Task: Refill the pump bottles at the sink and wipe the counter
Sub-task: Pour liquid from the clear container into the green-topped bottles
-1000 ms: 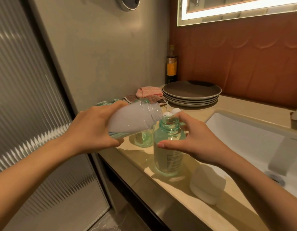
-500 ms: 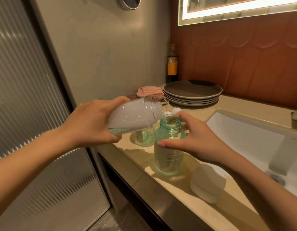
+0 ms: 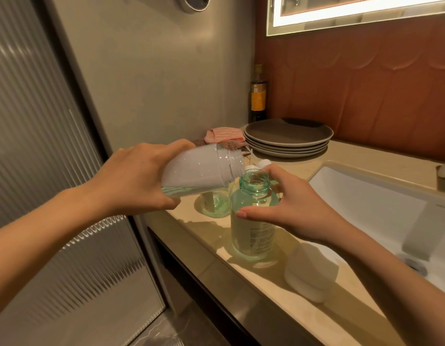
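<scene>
My left hand grips the tipped frosted white refill bottle; my right hand clasps the open green glass bottle. Mouths barely overlap, so liquid may spill onto the beige counter.

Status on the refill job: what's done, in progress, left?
Done: the green bottle stands uncapped, partly filled. In hand: the left hand tips the white refill bottle over its neck while the right hand steadies it. Left: the second green bottle, the wiping; cloths lie unused by the plates.
</scene>
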